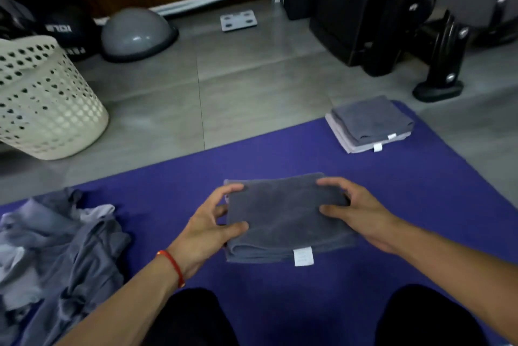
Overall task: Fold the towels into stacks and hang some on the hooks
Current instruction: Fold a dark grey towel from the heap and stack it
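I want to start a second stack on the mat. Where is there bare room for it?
The widest bare purple mat lies between the folded towel in both hands and the finished stack at the far right corner. Another strip runs right of the right hand. The near left is crowded by the unfolded pile, close to the left hand.

One folded dark grey towel (pixel 286 216) between two bare hands, one stack of two folded grey towels (pixel 370 124), one heap of unfolded grey towels (pixel 56 247), one purple mat (pixel 308 303), one cream perforated plastic basket (pixel 42 99), one grey dome (pixel 137 33)
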Demonstrator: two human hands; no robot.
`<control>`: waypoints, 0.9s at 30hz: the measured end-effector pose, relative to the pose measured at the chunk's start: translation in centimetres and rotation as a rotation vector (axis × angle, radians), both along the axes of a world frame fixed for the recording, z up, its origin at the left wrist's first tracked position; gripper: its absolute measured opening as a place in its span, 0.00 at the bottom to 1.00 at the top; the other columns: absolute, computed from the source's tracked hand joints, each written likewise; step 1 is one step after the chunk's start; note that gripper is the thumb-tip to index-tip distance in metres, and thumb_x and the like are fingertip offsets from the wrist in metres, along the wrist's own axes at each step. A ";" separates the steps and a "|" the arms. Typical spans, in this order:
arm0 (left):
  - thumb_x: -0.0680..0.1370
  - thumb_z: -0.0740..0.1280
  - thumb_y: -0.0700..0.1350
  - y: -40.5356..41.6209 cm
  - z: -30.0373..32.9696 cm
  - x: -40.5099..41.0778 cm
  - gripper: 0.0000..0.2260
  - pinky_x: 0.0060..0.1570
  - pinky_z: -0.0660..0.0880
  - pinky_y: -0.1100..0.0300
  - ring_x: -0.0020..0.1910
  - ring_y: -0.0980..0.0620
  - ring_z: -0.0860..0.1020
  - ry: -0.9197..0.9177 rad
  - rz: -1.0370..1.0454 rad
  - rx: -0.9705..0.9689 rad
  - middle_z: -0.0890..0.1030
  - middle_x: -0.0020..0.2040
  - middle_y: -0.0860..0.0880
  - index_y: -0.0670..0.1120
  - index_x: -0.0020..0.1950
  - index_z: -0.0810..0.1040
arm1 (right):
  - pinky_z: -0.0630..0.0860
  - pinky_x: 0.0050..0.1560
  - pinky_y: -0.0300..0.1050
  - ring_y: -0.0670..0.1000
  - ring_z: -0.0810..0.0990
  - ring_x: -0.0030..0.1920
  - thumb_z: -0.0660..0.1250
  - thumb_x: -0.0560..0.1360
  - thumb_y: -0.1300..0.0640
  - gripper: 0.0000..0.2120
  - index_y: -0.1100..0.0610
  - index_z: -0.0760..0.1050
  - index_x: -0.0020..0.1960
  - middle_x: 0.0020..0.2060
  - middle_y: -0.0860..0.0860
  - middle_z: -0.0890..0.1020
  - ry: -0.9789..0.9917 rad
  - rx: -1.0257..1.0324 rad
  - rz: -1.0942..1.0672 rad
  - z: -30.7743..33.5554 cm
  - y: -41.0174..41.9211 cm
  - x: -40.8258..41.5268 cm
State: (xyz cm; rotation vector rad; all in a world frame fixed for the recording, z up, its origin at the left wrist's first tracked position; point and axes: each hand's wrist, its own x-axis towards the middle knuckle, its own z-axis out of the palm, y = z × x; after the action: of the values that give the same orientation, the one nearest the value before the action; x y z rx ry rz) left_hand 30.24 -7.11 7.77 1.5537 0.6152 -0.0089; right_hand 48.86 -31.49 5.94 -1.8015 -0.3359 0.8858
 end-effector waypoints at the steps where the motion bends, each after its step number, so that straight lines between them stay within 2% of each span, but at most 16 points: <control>1: 0.74 0.75 0.34 -0.4 0.7 1.0 0.29 0.53 0.82 0.39 0.54 0.42 0.84 0.003 -0.019 0.022 0.81 0.62 0.44 0.63 0.65 0.76 | 0.81 0.48 0.38 0.45 0.83 0.54 0.75 0.75 0.63 0.23 0.41 0.79 0.62 0.57 0.47 0.82 -0.030 -0.015 -0.004 1.0 -0.7 0.7; 3: 0.73 0.77 0.39 -1.6 1.7 3.2 0.28 0.47 0.83 0.43 0.53 0.43 0.85 0.015 -0.068 0.057 0.80 0.64 0.47 0.65 0.65 0.75 | 0.80 0.50 0.36 0.43 0.82 0.55 0.75 0.76 0.61 0.18 0.44 0.82 0.61 0.58 0.45 0.83 -0.056 -0.023 -0.056 2.4 -2.1 2.5; 5: 0.73 0.77 0.40 -2.8 2.1 5.6 0.28 0.40 0.83 0.50 0.54 0.45 0.84 0.023 -0.097 0.074 0.78 0.65 0.48 0.66 0.65 0.75 | 0.78 0.58 0.40 0.43 0.82 0.57 0.70 0.80 0.57 0.10 0.45 0.84 0.58 0.58 0.44 0.84 -0.064 -0.022 -0.151 3.0 -3.5 4.6; 8: 0.74 0.77 0.40 -5.3 2.2 9.4 0.29 0.37 0.82 0.54 0.54 0.49 0.83 0.028 -0.108 0.060 0.77 0.66 0.50 0.63 0.68 0.73 | 0.75 0.66 0.45 0.45 0.80 0.60 0.61 0.85 0.54 0.14 0.46 0.85 0.56 0.60 0.44 0.83 -0.081 -0.057 -0.224 3.2 -5.7 8.1; 12: 0.74 0.77 0.42 -7.5 0.2 15.7 0.32 0.41 0.84 0.50 0.56 0.49 0.83 0.073 -0.134 0.020 0.74 0.69 0.52 0.64 0.72 0.70 | 0.76 0.63 0.42 0.45 0.79 0.61 0.62 0.84 0.59 0.15 0.43 0.82 0.60 0.63 0.44 0.80 -0.103 -0.145 -0.167 1.0 -8.4 14.6; 14: 0.75 0.76 0.40 -8.5 -1.8 19.8 0.35 0.46 0.84 0.48 0.60 0.48 0.82 0.112 -0.142 -0.038 0.73 0.71 0.55 0.65 0.74 0.67 | 0.78 0.59 0.40 0.45 0.79 0.59 0.64 0.83 0.61 0.17 0.41 0.81 0.63 0.62 0.44 0.80 -0.087 -0.176 -0.154 -0.5 -9.5 18.8; 18: 0.77 0.72 0.34 -10.3 -5.1 28.0 0.39 0.46 0.84 0.51 0.64 0.48 0.79 0.186 -0.186 -0.143 0.68 0.71 0.61 0.66 0.77 0.60 | 0.76 0.48 0.32 0.42 0.80 0.56 0.67 0.80 0.66 0.24 0.43 0.76 0.69 0.61 0.44 0.80 -0.098 -0.246 -0.099 -3.6 -10.4 26.6; 21: 0.77 0.73 0.35 -10.5 -7.7 34.3 0.40 0.53 0.83 0.45 0.65 0.50 0.78 0.183 -0.216 -0.133 0.69 0.70 0.63 0.73 0.72 0.60 | 0.76 0.54 0.37 0.48 0.78 0.61 0.67 0.79 0.65 0.28 0.42 0.71 0.72 0.65 0.47 0.77 -0.206 -0.347 -0.002 -5.9 -9.9 32.9; 24: 0.78 0.71 0.34 -10.6 -9.1 40.0 0.39 0.52 0.83 0.50 0.60 0.53 0.81 0.140 -0.191 -0.129 0.71 0.64 0.67 0.69 0.75 0.60 | 0.74 0.63 0.45 0.50 0.75 0.65 0.65 0.79 0.64 0.28 0.40 0.70 0.72 0.68 0.46 0.74 -0.292 -0.393 0.005 -7.2 -9.0 39.0; 27: 0.78 0.70 0.32 -10.3 -10.3 45.3 0.40 0.51 0.83 0.50 0.58 0.54 0.83 0.090 -0.159 -0.125 0.73 0.61 0.69 0.66 0.77 0.59 | 0.68 0.62 0.40 0.46 0.72 0.63 0.64 0.79 0.65 0.27 0.43 0.69 0.73 0.66 0.43 0.71 -0.374 -0.420 -0.027 -7.5 -7.8 44.4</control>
State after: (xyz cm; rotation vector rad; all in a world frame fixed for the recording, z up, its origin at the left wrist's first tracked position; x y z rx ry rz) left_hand 75.56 -17.39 -2.56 1.4833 0.5498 -0.2340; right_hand 93.30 -39.30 -1.56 -2.3635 -0.3798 0.6246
